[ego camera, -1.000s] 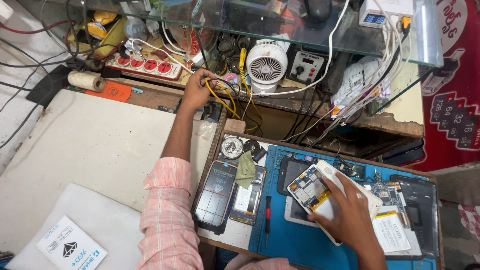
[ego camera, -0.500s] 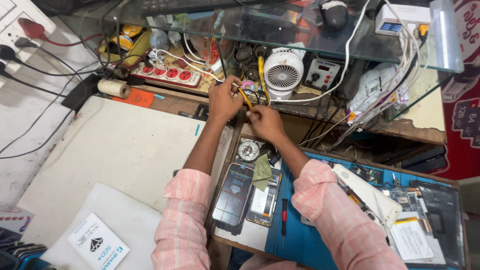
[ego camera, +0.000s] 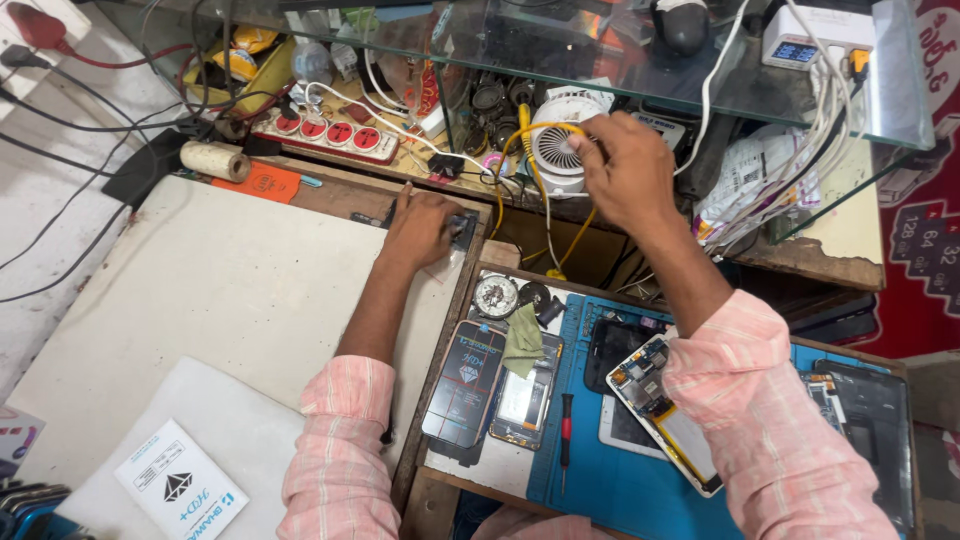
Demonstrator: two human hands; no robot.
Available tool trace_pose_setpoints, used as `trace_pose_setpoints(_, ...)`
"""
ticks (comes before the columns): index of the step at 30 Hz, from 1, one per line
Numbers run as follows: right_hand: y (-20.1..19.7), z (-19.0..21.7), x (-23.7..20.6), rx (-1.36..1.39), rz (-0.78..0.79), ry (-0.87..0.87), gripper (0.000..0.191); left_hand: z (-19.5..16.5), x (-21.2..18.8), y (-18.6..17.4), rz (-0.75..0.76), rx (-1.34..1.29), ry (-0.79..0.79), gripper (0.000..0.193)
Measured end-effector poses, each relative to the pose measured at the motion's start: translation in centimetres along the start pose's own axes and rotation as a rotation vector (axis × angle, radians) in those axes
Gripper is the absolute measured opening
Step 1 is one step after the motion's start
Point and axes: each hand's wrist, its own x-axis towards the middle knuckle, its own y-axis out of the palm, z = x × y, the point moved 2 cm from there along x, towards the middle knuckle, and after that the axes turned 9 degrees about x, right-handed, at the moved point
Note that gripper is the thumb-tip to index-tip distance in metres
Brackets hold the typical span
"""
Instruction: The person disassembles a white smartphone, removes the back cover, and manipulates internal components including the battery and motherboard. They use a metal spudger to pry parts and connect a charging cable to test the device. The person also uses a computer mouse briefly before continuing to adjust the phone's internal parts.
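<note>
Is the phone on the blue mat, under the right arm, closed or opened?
Opened: the phone lies with its back off, showing its circuit board and yellowish battery, on the blue mat, partly under the right sleeve.

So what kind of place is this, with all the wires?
Most likely a phone repair bench. An opened phone lies on a blue work mat beside a small screwdriver, and the right hand holds a yellow cable.

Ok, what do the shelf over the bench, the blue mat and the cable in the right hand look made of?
Shelf: clear glass, by its greenish edge and the items seen through it.
Blue mat: looks like matte silicone or rubber, with moulded compartments; hard to tell which.
Yellow cable, pinched by the right hand: glossy plastic-like sheath that bends in loose loops.
</note>
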Motion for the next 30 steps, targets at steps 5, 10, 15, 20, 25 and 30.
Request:
trace_pose_setpoints(5,-0.4,2.2,0.5,0.271,-0.147,-0.048,0.014,-0.2,0.8,-0.6,0.012,-0.624,-0.179,0.041)
trace_pose_setpoints(10,-0.8,3.1,0.8,0.28,-0.17,-0.064,0.013,-2.3,3.6,0.8,0.142,-0.461,-0.247,0.038)
trace_pose_setpoints(15,-2.0,1.8,1.5,0.213,-0.144,-0.038,0.013,-2.8,4.1,0.8,0.001,-0.548,-0.209,0.017)
trace_pose_setpoints(20,-1.4,-0.2,0.0,0.121,-0.109,0.039,0.016,0.1,3.8,-2.8,-0.284,-0.778,-0.222,0.015)
trace_pose_setpoints(25,0.1,-2.0,-1.4,0.116,-0.112,0.157,0.017,0.8,2.0,-7.6,-0.286,-1.311,-0.374,0.023)
trace_pose_setpoints(30,0.4,-3.3,-2.1,0.152,-0.131,0.191,0.016,1.0,0.9,-11.5,-0.374,-1.741,-0.496,0.026)
